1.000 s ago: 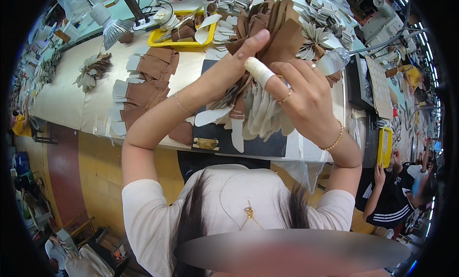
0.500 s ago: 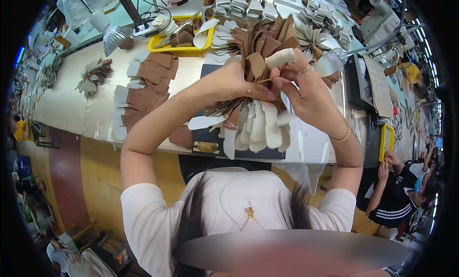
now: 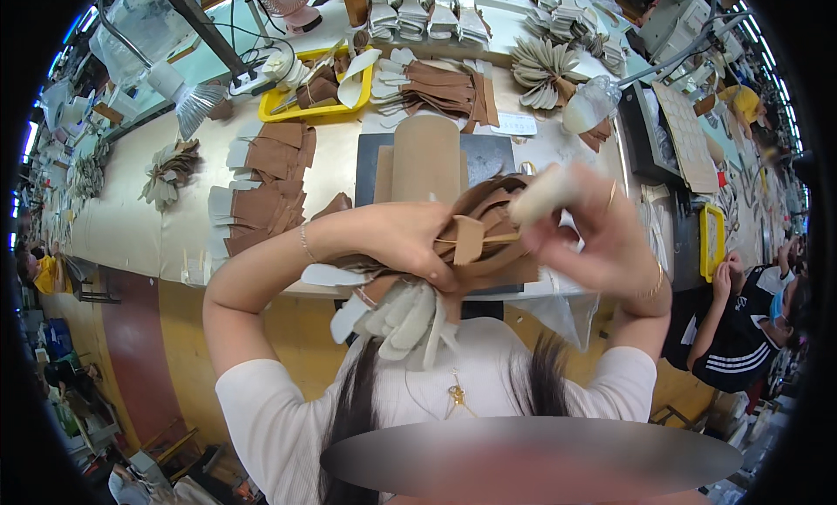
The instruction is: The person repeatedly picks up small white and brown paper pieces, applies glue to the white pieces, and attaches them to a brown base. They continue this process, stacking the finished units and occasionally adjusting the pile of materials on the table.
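Bundling step: left hand (image 3: 397,243) clenching brown-and-white leather stack (image 3: 410,287), right hand (image 3: 602,243) pinching its top, held above worktop (image 3: 131,217) near edge. Probably needing next: steady grip, banding.

The bundle of brown leather pieces (image 3: 471,243) looks matt and supple, with pale felt-like ends. The yellow tray (image 3: 296,112) is glossy plastic.
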